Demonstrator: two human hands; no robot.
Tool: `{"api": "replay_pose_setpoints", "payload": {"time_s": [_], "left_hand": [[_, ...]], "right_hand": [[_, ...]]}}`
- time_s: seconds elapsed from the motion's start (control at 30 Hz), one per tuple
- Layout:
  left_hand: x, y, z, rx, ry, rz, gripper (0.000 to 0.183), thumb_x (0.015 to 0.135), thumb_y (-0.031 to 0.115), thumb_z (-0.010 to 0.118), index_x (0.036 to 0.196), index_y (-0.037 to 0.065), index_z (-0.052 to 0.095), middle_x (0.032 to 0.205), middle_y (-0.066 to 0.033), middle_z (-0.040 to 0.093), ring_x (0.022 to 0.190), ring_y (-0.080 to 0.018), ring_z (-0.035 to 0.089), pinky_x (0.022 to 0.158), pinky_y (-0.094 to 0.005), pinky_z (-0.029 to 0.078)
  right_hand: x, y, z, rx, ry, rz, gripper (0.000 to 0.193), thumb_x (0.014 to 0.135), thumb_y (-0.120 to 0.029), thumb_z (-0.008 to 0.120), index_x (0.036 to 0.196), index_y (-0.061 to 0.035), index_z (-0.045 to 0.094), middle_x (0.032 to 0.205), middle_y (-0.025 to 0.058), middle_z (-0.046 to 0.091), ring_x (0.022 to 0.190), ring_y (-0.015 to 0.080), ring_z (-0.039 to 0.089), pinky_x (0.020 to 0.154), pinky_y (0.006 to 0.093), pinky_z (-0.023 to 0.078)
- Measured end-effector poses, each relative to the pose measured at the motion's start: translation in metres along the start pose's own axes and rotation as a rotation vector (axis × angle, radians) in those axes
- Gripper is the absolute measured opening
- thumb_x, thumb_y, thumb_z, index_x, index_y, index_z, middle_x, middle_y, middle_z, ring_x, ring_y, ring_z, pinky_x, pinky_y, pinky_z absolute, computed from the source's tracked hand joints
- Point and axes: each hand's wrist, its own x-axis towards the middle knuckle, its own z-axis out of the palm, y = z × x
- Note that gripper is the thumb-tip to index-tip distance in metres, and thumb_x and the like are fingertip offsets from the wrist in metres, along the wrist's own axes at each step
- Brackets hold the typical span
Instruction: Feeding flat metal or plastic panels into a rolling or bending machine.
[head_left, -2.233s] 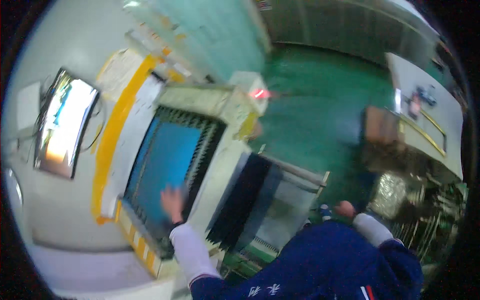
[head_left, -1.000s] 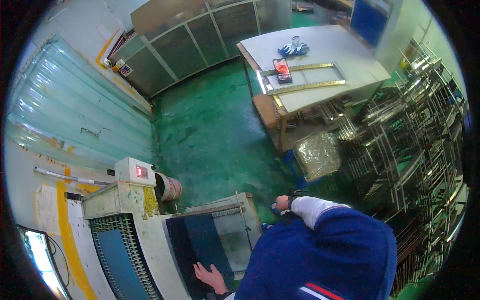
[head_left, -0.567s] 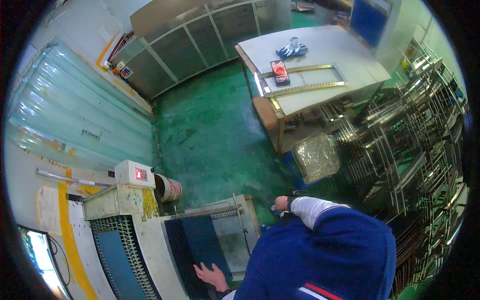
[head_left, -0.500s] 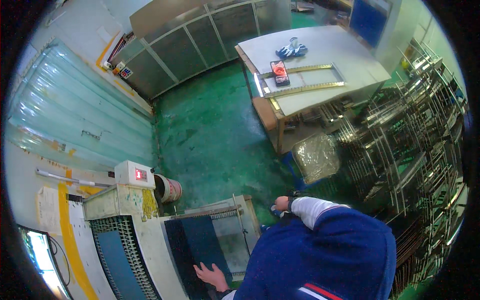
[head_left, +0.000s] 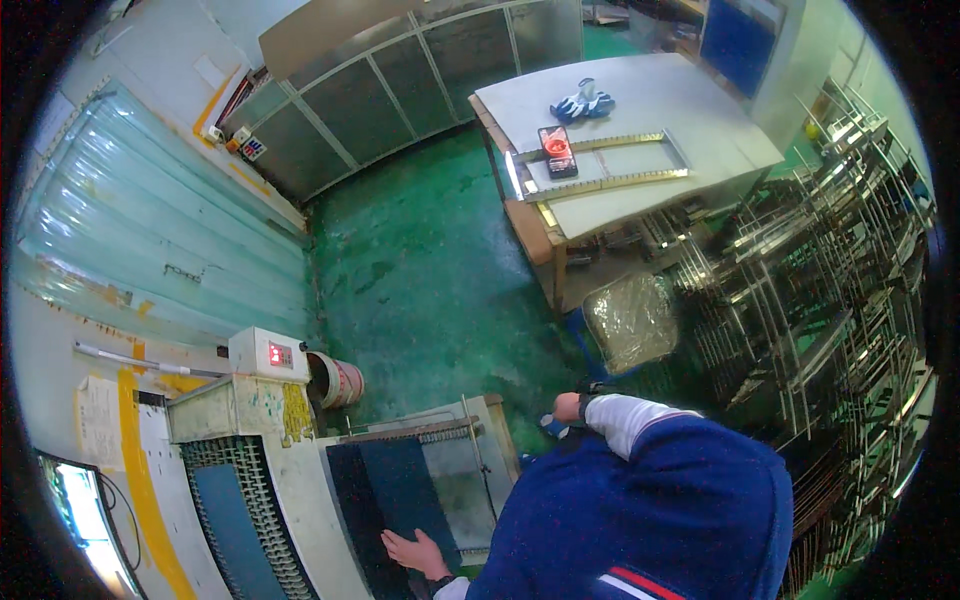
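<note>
My left hand (head_left: pixel 416 553) is open, fingers stretched out and close together, over dark blue flat panels (head_left: pixel 402 490). It touches or hovers just above them; I cannot tell which. The panels lie side by side on a pale framed bed (head_left: pixel 465 500) with a toothed metal edge and a thin rod. My right hand (head_left: pixel 567 407) is beside my body, at the end of a white sleeve. Its fingers are too small and hidden to read, and no held thing shows.
A machine with a toothed conveyor (head_left: pixel 262 510) carries a blue panel at lower left. Above it sits a control box (head_left: pixel 268 354), near a bucket (head_left: pixel 340 380). Farther off, a table (head_left: pixel 640 90) holds gloves, a phone and a metal frame. Metal racks (head_left: pixel 830 300) crowd the right.
My left hand has shifted slightly left and its fingers have drawn closer together. The right hand stays nearly where it was.
</note>
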Motion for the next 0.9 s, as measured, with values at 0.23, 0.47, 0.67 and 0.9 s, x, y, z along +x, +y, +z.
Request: {"api": "replay_pose_setpoints", "payload": {"time_s": [0.23, 0.47, 0.67, 0.9], "left_hand": [[-0.010, 0.018, -0.007, 0.054, 0.053, -0.026, 0.065, 0.066, 0.013, 0.064, 0.122, -0.002, 0.034, 0.126, -0.0169, 0.031, 0.111, -0.0353, 0.032, 0.091, -0.0438, 0.029], [-0.006, 0.006, 0.006, -0.080, 0.036, -0.055, 0.052, 0.066, 0.011, 0.063, 0.112, 0.000, 0.043, 0.109, -0.0195, 0.044, 0.100, -0.0356, 0.041, 0.083, -0.0430, 0.035], [0.014, -0.010, 0.012, -0.178, -0.095, -0.163, 0.043, 0.065, 0.009, 0.061, 0.105, -0.001, 0.047, 0.090, -0.0220, 0.054, 0.087, -0.0373, 0.050, 0.077, -0.0419, 0.039], [0.031, -0.085, 0.078, -0.165, -0.216, -0.220, 0.031, 0.064, 0.010, 0.061, 0.088, -0.008, 0.056, 0.086, -0.0248, 0.057, 0.082, -0.0390, 0.053, 0.072, -0.0418, 0.041]], "right_hand": [[-0.004, 0.011, -0.002, 0.046, 0.016, 0.019, 0.025, 0.061, -0.030, 0.055, 0.063, -0.0055, 0.062, 0.067, 0.0162, 0.059, 0.059, 0.0312, 0.056, 0.050, 0.0410, 0.043], [0.006, 0.025, -0.001, 0.033, -0.015, -0.002, 0.028, 0.063, -0.030, 0.053, 0.063, -0.0034, 0.062, 0.068, 0.0178, 0.059, 0.061, 0.0322, 0.057, 0.052, 0.0409, 0.044], [-0.015, 0.019, -0.029, 0.133, 0.030, -0.026, 0.031, 0.066, -0.028, 0.047, 0.062, -0.0001, 0.060, 0.066, 0.0216, 0.056, 0.065, 0.0369, 0.055, 0.060, 0.0443, 0.043], [-0.012, 0.033, -0.034, 0.070, 0.011, -0.043, 0.031, 0.066, -0.028, 0.047, 0.064, 0.0002, 0.060, 0.067, 0.0215, 0.057, 0.066, 0.0364, 0.056, 0.061, 0.0443, 0.043]]}}
